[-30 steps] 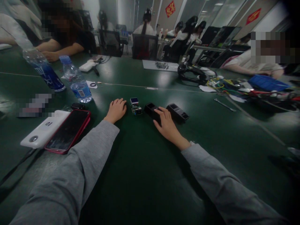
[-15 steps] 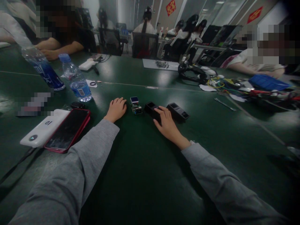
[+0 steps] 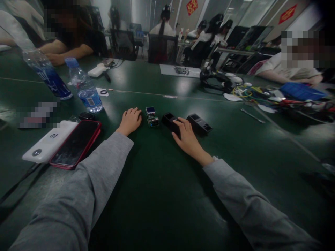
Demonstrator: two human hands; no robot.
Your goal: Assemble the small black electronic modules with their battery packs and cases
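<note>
My left hand (image 3: 130, 120) lies palm down on the green table (image 3: 146, 174), fingers stretched out and holding nothing. Just right of its fingertips sits a small circuit board with a little screen (image 3: 152, 117). My right hand (image 3: 187, 138) rests with spread fingers over a black casing part (image 3: 169, 119) that has a window cut in it; the fingers partly cover it, and I cannot tell how firmly they touch. Beyond that hand, to the right, lies a second black casing part (image 3: 199, 124) with openings in its face.
On the left are a red-cased phone (image 3: 75, 143), a white power bank (image 3: 49, 141), a water bottle (image 3: 89, 94) and a blue-labelled bottle (image 3: 53, 80). To the right lie a wrench (image 3: 252, 115), tangled cables and a blue tray (image 3: 302, 90). People sit around the table.
Both hands and the parts keep their places on the table. Only the camera view has shifted very slightly.
</note>
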